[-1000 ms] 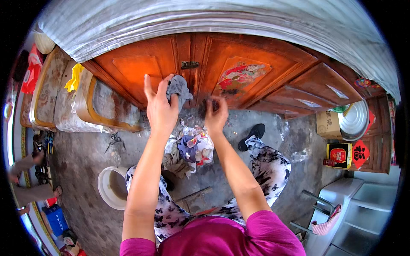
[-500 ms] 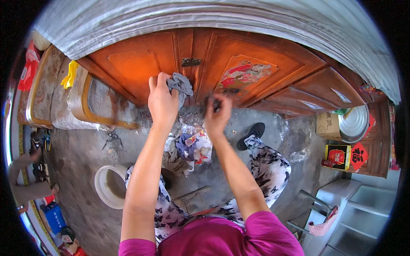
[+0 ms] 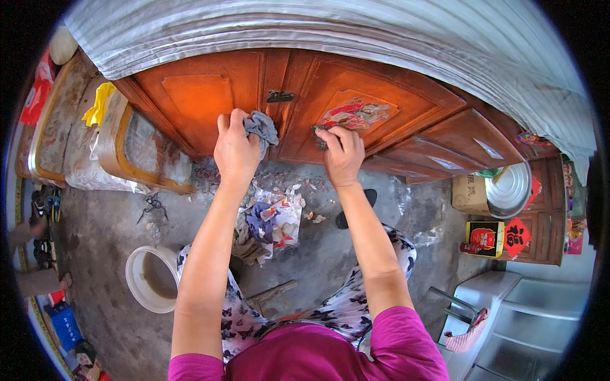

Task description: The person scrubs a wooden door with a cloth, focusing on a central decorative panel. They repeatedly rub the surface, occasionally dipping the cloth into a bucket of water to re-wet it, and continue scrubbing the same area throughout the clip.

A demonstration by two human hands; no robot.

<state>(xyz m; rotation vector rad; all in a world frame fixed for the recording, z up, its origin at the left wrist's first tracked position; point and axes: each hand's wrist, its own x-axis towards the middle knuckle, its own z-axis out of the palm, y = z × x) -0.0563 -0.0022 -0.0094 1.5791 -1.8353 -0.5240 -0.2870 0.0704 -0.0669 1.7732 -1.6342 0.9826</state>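
Rag [image 3: 262, 130], grey, bunched in L hand [image 3: 237, 151] fingers, latch [image 3: 280, 96] just above; R hand [image 3: 345, 157] fingers narrow on dk scrub pad [image 3: 319, 132], torn sticker [image 3: 356, 114] just past fingertips.

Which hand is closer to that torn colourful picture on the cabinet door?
The right hand, by the lower edge of the torn picture. The left hand is farther left, holding a grey cloth.

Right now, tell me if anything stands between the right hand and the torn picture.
Nothing visible blocks the right hand. The dark wad it holds is close by the lower left edge of the torn picture; contact is unclear.
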